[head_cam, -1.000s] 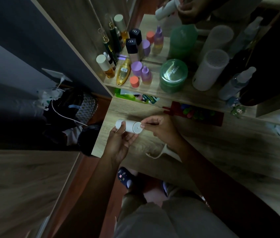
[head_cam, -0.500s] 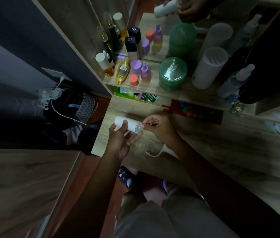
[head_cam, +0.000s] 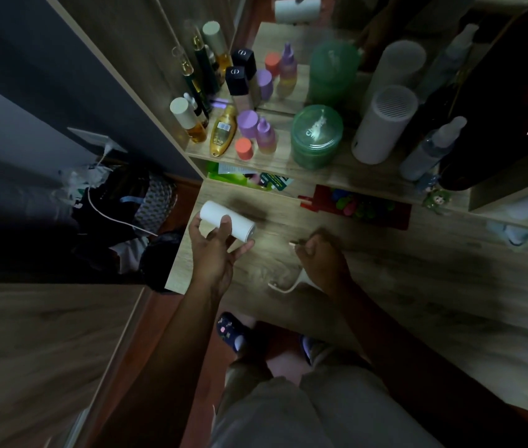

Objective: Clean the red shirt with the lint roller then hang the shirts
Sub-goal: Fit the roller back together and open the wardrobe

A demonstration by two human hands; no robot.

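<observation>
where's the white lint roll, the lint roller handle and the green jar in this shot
white lint roll (head_cam: pixel 227 223), head view, middle of its side
lint roller handle (head_cam: pixel 291 286), head view, curved part below the right hand
green jar (head_cam: pixel 317 130), head view, lid top

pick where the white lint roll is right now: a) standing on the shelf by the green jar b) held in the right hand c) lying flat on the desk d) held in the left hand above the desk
d: the left hand wraps the white lint roll above the desk, while the right hand is apart from it, closed on the handle.
</observation>
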